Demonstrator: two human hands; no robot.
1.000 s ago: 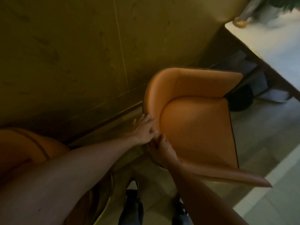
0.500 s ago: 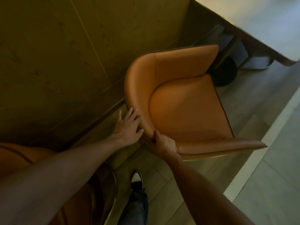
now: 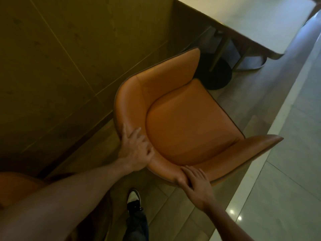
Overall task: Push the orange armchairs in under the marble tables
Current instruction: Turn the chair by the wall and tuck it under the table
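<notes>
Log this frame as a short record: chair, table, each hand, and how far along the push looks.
chair: orange armchair, seat open toward the table, not yet under it
table: marble table, upper right, its dark round base just beyond the chair's front
left hand: left hand gripping the backrest rim at the curved left rear corner
right hand: right hand on the backrest rim, fingers over the top edge
second chair: another orange chair, lower left, partly hidden by the left arm
wall: wood panelling beside the chair
progress: push unfinished
</notes>
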